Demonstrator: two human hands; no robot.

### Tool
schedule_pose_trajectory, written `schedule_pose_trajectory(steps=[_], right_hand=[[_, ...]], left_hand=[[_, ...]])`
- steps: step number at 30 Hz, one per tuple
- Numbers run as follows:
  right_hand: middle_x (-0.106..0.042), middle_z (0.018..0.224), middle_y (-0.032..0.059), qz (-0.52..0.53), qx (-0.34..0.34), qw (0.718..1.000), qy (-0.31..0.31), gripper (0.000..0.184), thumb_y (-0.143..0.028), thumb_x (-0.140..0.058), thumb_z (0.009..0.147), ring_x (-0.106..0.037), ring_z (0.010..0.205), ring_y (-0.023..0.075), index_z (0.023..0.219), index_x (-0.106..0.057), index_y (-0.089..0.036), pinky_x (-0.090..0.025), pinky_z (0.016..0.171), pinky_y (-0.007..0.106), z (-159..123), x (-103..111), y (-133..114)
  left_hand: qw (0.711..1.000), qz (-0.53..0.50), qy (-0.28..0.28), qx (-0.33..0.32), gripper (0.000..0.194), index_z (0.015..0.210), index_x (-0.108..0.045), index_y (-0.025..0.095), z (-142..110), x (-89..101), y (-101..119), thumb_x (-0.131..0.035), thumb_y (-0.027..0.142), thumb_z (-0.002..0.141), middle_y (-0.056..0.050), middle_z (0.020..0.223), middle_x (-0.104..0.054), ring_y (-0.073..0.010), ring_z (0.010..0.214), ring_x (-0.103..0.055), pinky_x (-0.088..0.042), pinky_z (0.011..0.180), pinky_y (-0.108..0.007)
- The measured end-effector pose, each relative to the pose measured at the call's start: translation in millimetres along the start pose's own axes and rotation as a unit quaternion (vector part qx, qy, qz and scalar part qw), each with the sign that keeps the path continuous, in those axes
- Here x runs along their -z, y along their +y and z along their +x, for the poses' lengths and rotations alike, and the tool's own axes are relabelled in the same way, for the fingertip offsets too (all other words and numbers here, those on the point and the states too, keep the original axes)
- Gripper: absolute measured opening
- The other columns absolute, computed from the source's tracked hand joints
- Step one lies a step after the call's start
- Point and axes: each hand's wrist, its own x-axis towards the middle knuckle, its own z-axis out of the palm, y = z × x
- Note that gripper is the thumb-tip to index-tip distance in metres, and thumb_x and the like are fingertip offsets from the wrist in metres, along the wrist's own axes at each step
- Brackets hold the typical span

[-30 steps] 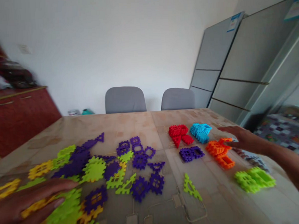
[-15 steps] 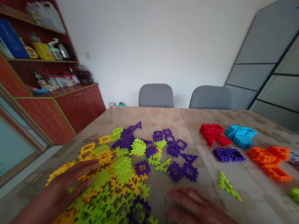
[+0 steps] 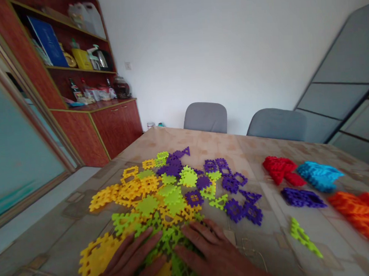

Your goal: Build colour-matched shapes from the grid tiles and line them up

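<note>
Both hands lie on a loose heap of flat, notched plastic building pieces. My left hand (image 3: 132,260) is spread over yellow pieces (image 3: 99,255) and green pieces at the near left. Beside it, my right hand (image 3: 206,247) rests fingers-out on green pieces (image 3: 170,234). Neither hand is gripping anything that I can see. Farther up the heap are more yellow pieces (image 3: 133,189), lime green plates (image 3: 174,197) and a cluster of purple pieces (image 3: 173,165). Several purple frames and gears (image 3: 234,210) lie spread to the right. What lies under my palms is hidden.
On the right sit sorted stacks: red (image 3: 278,168), light blue (image 3: 319,174), purple (image 3: 302,197) and orange (image 3: 360,210). A single green triangle (image 3: 304,237) lies apart. Two grey chairs (image 3: 205,116) stand behind the table (image 3: 235,145). A wooden cabinet (image 3: 115,125) is at the left.
My left hand has moved right and nearer onto the heap's front. My right hand has come left from the bare tabletop onto the green pieces. The view has turned left.
</note>
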Motion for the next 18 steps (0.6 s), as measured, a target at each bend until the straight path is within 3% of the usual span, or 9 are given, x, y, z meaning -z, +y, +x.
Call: schedule_pose_trajectory(steps=[5,7,10,14,18], right_hand=[[-0.053,0.141,0.0179,0.043,-0.096,0.993,-0.045,0.068,-0.047,-0.070,0.081,-0.052,0.127,0.0353,0.141,-0.048,-0.023,-0.046,0.102,0.055,-33.3,15.7,19.0],[-0.053,0.141,0.0169,0.060,-0.134,0.987,-0.058,0.074,-0.046,-0.074,0.077,-0.051,0.128,0.0358,0.142,-0.048,-0.023,-0.044,0.105,0.055,-47.3,21.2,22.2],[-0.051,0.144,0.0157,0.080,-0.168,0.979,-0.083,0.076,-0.039,-0.075,0.076,-0.048,0.131,0.0354,0.144,-0.047,-0.020,-0.042,0.107,0.055,-61.3,27.3,22.2],[-0.057,0.139,0.0142,0.095,-0.224,0.968,-0.054,0.067,-0.025,-0.068,0.079,-0.053,0.126,0.0316,0.142,-0.047,-0.019,-0.044,0.105,0.051,-61.1,27.9,18.9],[-0.063,0.127,0.0136,0.106,-0.266,0.958,-0.002,0.055,-0.020,-0.058,0.086,-0.057,0.117,0.0276,0.139,-0.048,-0.016,-0.046,0.103,0.049,-53.4,26.9,18.6]], left_hand=[[0.994,-0.089,-0.062,-0.028,0.069,0.149,-0.033,0.033,60.8,31.5,1.8,-0.061,0.051,0.088,-0.006,0.152,-0.039,-0.0299,0.135,-0.044,-0.043,0.109,-0.043],[0.991,-0.119,-0.066,-0.007,0.057,0.145,-0.039,0.036,78.0,36.3,-9.1,-0.059,0.046,0.092,-0.002,0.150,-0.044,-0.0258,0.133,-0.047,-0.044,0.109,-0.039],[0.988,-0.131,-0.028,0.080,0.033,0.132,-0.055,0.034,97.8,29.9,-40.6,-0.046,0.037,0.100,0.000,0.138,-0.057,-0.0217,0.125,-0.055,-0.047,0.106,-0.036],[0.982,-0.113,-0.013,0.153,0.038,0.126,-0.060,0.023,109.3,8.9,-80.6,-0.044,0.043,0.098,-0.008,0.127,-0.064,-0.0262,0.115,-0.060,-0.048,0.102,-0.040],[0.980,-0.109,-0.016,0.167,0.044,0.125,-0.060,0.023,102.8,-4.2,-90.7,-0.040,0.051,0.098,-0.010,0.126,-0.065,-0.0281,0.114,-0.061,-0.047,0.102,-0.043]])
